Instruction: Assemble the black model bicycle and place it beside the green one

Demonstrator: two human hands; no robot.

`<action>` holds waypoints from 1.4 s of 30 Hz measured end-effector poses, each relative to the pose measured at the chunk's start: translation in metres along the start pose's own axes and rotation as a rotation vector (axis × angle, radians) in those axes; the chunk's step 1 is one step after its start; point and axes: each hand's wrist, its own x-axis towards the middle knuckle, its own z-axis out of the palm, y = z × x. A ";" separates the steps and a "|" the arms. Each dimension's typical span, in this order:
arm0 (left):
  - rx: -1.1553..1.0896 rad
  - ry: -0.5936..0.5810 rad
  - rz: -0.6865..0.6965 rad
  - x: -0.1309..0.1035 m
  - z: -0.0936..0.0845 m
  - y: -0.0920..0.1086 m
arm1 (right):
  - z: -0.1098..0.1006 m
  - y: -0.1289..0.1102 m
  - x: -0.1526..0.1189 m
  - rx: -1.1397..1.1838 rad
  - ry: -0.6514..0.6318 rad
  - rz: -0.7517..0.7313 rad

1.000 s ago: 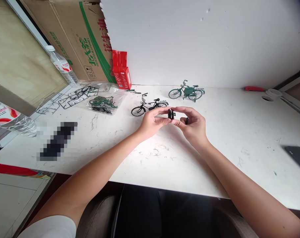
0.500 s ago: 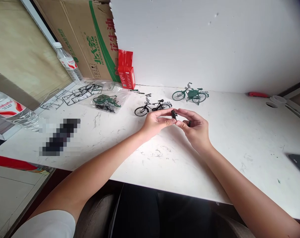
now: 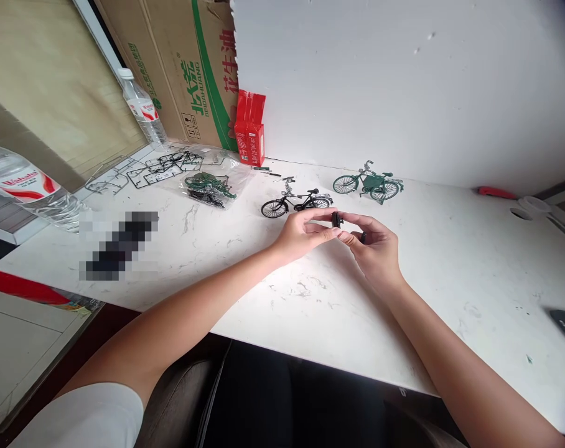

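Between my fingertips is a small black plastic part (image 3: 337,220), too small to make out its exact kind. My left hand (image 3: 302,235) pinches it from the left, thumb below and forefinger above. From the right, my right hand (image 3: 371,244) closes on the same part with thumb and fingers; a dark ring sits on one finger. Just behind my left hand stands a black model bicycle (image 3: 292,202), its rear wheel partly covered by my fingers. Farther back to the right, a green model bicycle (image 3: 369,183) stands upright.
A clear bag (image 3: 210,186) of green and black parts lies left of the bicycles, beside black sprue frames (image 3: 163,167). A red box (image 3: 250,134), a large carton (image 3: 189,68) and water bottles (image 3: 145,112) stand behind. A red object (image 3: 496,192) lies at the back right.
The small black part has turned between my fingers and shows a broader side. The whole view has shifted slightly; both hands keep their grip, and the bicycles stay in place.
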 end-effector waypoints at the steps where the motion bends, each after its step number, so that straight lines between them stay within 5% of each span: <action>1: 0.011 -0.007 0.001 0.000 0.000 0.000 | 0.000 0.000 0.000 -0.005 0.002 0.004; 13: 0.013 -0.047 0.036 0.000 0.000 0.005 | 0.001 -0.001 -0.003 -0.048 0.011 0.012; 28: 0.010 0.186 -0.037 0.000 0.006 0.010 | 0.008 -0.001 -0.007 -0.185 -0.135 -0.169; 35: 0.057 0.150 0.071 -0.001 0.004 0.014 | 0.010 -0.008 -0.010 -0.209 0.010 -0.089; 42: 0.286 0.128 0.239 -0.001 -0.002 0.011 | 0.010 -0.006 -0.010 -0.191 0.015 -0.114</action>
